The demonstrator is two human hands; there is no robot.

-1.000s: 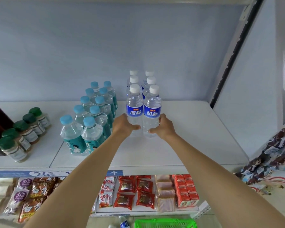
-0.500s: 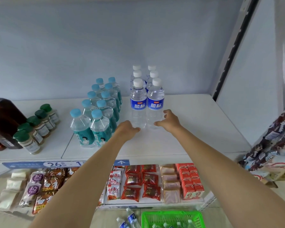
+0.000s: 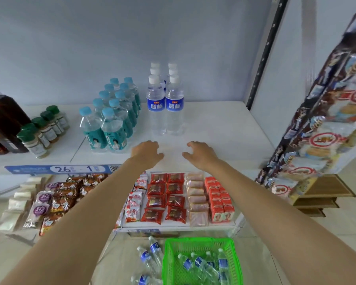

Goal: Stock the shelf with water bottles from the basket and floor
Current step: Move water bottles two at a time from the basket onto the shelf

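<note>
Hovering empty, fingers loosely curled, my left hand (image 3: 147, 151) and right hand (image 3: 199, 152); next I should lower squarely into the green plastic basket (image 3: 199, 242) for clear blue-labelled water bottles (image 3: 194, 264).

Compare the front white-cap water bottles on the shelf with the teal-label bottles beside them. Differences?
White-cap bottles carry blue labels high on the body; teal-label bottles have light blue caps and labels low down. White-cap ones stand taller and sit further back from the shelf edge. Both are clear, upright, in two-wide rows.

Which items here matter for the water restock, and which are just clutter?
Job: white-capped water bottles on shelf; bottles in green basket; bottles on floor; left hand; right hand.

Bystanders: blue-capped bottles; green-capped jars; snack packets.
</note>
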